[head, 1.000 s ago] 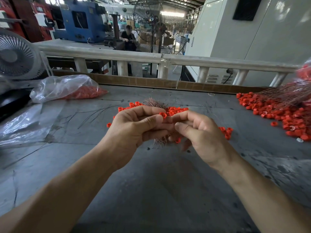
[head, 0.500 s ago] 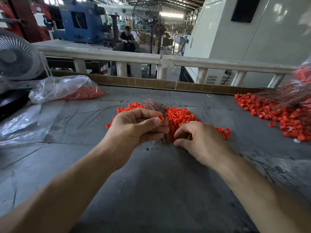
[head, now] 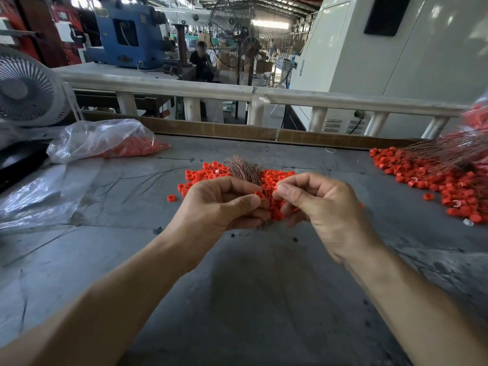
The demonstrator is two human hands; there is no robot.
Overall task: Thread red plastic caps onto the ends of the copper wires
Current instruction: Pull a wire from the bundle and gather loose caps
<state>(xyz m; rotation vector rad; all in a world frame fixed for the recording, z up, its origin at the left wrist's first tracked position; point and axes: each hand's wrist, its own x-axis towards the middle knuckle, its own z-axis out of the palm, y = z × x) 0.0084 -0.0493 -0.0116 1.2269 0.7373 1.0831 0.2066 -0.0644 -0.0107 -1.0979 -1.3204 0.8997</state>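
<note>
Copper wires [head: 244, 169] are fanning out of my left hand [head: 219, 207], which is gripping the bundle with a red cap [head: 259, 194] at the thumb tip, while my right hand [head: 320, 207] is pinching something too small to identify just beside it; I am judging that steadying one wire end matters. Behind the bundle, loose caps [head: 274, 178] are lying heaped, glossy and ring-shaped.

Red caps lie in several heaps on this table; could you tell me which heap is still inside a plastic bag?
The heap at the far left, inside the clear bag by the white fan. The middle heap and right heap lie loose on the table.
</note>
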